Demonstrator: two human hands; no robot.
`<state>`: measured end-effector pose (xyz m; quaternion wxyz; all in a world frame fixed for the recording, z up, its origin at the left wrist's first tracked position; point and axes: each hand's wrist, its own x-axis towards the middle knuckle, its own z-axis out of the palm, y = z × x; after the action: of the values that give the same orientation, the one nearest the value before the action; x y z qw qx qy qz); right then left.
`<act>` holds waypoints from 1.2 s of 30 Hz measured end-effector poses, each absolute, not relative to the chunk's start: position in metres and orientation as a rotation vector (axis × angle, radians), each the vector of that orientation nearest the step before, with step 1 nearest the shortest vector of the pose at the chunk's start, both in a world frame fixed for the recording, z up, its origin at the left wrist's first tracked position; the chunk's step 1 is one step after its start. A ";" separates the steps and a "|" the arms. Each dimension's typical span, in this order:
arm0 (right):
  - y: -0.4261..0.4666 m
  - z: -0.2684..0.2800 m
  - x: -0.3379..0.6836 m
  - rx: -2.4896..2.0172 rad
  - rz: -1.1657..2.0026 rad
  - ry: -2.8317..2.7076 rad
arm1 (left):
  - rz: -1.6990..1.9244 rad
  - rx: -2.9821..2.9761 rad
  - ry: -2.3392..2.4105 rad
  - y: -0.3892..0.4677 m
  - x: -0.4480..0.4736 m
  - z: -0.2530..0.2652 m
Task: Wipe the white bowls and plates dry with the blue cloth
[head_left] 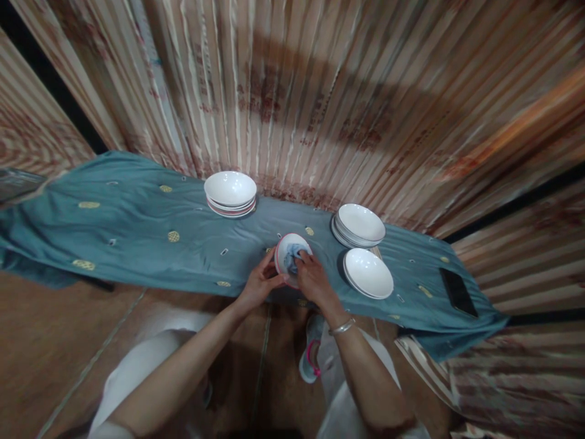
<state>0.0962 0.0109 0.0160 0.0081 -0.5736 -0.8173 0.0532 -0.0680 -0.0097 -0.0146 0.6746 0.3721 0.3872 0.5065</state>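
A white bowl (282, 251) with a red rim is tilted up over the front part of the table. My left hand (264, 279) grips the bowl by its left side, thumb at the near rim. Inside the bowl, my right hand (311, 274) presses a crumpled light blue cloth (293, 255) against the inner surface, fingers closed on it. Nearest on the right stands a short stack of white bowls (369, 273), with a taller stack of dark-rimmed white bowls (362, 223) behind it. Another stack of white bowls (231, 189), some red-edged, sits at the back left.
A blue-green patterned cloth (137, 238) covers the long, narrow table. A dark flat phone-like object (457, 292) lies near its right end. Striped curtains (292, 110) hang along the back edge, with dark poles (516, 204) at both sides. My legs are below the front edge.
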 end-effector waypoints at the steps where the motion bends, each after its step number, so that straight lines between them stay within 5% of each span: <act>1: 0.010 0.017 0.098 -1.780 0.199 -2.574 | 1.136 0.834 0.877 -0.010 -0.068 -0.015; 17: 0.018 0.013 0.097 -1.169 0.957 -2.282 | 1.160 0.792 0.879 -0.009 -0.069 -0.014; 36: 0.032 -0.001 0.088 -1.561 0.411 -2.315 | 1.152 0.824 0.875 -0.012 -0.069 -0.012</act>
<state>0.0877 0.0322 -0.0013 0.1591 -0.5460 -0.8099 0.1439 -0.0688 -0.0122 -0.0116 0.6732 0.3659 0.3888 0.5117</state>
